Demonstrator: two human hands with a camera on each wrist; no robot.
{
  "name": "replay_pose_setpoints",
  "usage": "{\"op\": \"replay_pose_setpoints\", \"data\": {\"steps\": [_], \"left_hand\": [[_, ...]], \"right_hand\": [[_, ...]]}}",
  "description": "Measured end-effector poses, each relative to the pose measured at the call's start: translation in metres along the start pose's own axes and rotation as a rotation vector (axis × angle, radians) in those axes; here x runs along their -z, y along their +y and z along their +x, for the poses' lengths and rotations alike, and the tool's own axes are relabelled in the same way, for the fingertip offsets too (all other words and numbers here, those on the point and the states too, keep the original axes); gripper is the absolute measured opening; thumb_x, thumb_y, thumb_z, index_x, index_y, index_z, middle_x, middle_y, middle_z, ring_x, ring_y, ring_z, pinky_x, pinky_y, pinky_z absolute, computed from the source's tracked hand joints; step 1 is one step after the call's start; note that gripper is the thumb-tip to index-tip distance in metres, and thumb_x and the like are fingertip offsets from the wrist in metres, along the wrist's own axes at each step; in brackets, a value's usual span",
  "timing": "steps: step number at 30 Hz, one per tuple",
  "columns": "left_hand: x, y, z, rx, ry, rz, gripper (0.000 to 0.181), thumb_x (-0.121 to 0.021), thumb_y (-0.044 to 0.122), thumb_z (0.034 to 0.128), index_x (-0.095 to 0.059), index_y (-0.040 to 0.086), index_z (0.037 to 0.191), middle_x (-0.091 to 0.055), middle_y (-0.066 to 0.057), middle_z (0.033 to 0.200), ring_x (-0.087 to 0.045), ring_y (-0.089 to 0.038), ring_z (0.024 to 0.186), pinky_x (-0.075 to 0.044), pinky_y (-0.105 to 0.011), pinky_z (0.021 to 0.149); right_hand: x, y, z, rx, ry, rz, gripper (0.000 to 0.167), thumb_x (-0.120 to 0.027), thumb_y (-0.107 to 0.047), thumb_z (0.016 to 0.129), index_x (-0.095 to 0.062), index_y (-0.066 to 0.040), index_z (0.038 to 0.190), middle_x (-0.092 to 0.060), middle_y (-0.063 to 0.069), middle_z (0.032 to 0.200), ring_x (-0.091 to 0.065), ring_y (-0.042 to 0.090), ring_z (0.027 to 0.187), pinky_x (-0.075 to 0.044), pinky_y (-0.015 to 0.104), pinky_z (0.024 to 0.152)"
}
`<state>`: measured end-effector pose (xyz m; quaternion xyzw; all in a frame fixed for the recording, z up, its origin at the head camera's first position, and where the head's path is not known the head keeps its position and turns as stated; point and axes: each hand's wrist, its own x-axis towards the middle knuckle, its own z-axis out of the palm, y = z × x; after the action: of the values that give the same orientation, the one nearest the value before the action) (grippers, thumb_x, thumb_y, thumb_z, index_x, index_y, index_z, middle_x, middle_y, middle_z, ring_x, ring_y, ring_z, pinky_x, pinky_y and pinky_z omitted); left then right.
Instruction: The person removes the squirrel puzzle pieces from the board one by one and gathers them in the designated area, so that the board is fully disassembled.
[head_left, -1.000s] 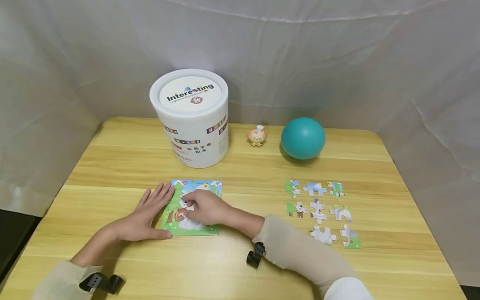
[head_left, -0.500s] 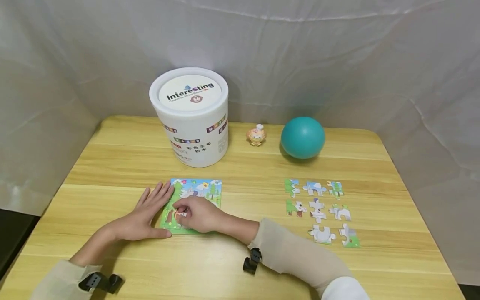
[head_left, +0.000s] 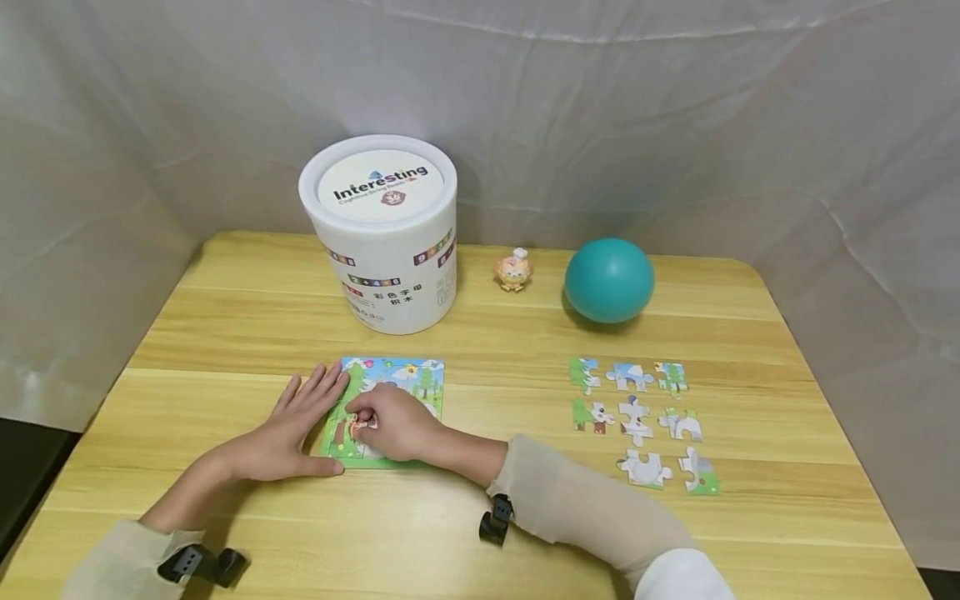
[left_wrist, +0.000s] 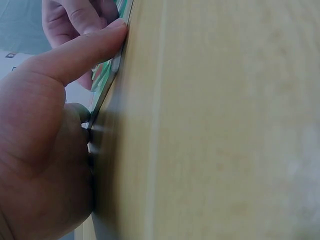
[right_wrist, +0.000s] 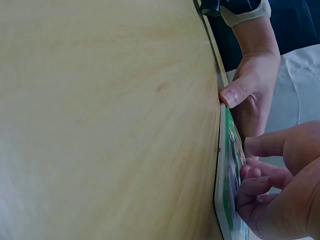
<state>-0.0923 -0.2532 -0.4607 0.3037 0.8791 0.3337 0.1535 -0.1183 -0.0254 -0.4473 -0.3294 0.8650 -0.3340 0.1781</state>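
Note:
A square jigsaw puzzle (head_left: 426, 385) with a cartoon animal scene lies flat on the table. My left hand (head_left: 281, 442) rests at its left side, fingers spread, with fingertips and thumb touching the edge. Over the lower left of the picture, my right hand (head_left: 403, 425) has its thumb and forefinger bent together, pinching a small puzzle piece (head_left: 359, 426) there. The right wrist view shows those fingertips close to the puzzle's face, and the left thumb (right_wrist: 236, 94) at its corner. The right hand hides much of the middle of the picture.
To the right lie several loose puzzle pieces (head_left: 637, 419) in rough rows. Behind stand a white tub (head_left: 397, 267) with a printed lid, a small chick figurine (head_left: 513, 272) and a teal ball (head_left: 609, 281). Grey cloth (head_left: 600, 108) surrounds the wooden table (head_left: 495, 533).
My right hand has shifted slightly left and down over the puzzle, its fingers working at the lower-left piece. The teal ball has rolled a little right and nearer. My left hand stays put.

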Motion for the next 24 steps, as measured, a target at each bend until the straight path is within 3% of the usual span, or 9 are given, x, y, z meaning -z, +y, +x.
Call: {"op": "replay_pose_setpoints", "data": {"steps": [4,13,20,24], "left_hand": [[0.000,0.001,0.000,0.008,-0.002,-0.010,0.110,-0.080,0.040,0.0879,-0.009,-0.001,0.162,0.004,-0.024,0.168,0.013,-0.043,0.154,0.025,-0.032,0.116],[0.000,0.000,0.000,-0.014,0.006,-0.011,0.109,-0.079,0.038,0.0887,-0.010,-0.002,0.162,0.003,-0.025,0.168,0.014,-0.041,0.154,0.025,-0.029,0.115],[0.000,0.002,0.000,0.006,-0.001,-0.011,0.110,-0.079,0.040,0.0883,-0.009,-0.001,0.162,0.004,-0.024,0.168,0.014,-0.043,0.153,0.023,-0.042,0.118],[0.001,0.002,0.001,0.023,-0.007,-0.010,0.111,-0.079,0.041,0.0880,-0.008,0.000,0.162,0.005,-0.024,0.168,0.014,-0.042,0.153,0.022,-0.049,0.118]], "right_hand": [[0.000,-0.001,0.000,-0.001,0.014,0.001,0.029,-0.072,-0.012,0.094,-0.071,-0.008,0.124,-0.064,-0.006,0.094,-0.051,0.002,0.083,-0.043,0.014,0.074],[-0.002,-0.002,0.001,-0.035,0.039,0.117,0.023,-0.063,-0.003,0.098,-0.071,-0.009,0.119,-0.067,-0.011,0.077,-0.055,-0.005,0.065,-0.046,0.012,0.065],[0.005,0.004,-0.004,-0.045,0.053,0.240,0.025,-0.063,-0.002,0.098,-0.072,-0.010,0.120,-0.070,-0.008,0.083,-0.060,-0.002,0.071,-0.049,0.015,0.073],[0.017,0.012,-0.010,-0.016,0.043,0.321,0.024,-0.064,-0.003,0.099,-0.072,-0.007,0.121,-0.072,-0.003,0.087,-0.060,0.001,0.070,-0.049,0.017,0.069]]}}
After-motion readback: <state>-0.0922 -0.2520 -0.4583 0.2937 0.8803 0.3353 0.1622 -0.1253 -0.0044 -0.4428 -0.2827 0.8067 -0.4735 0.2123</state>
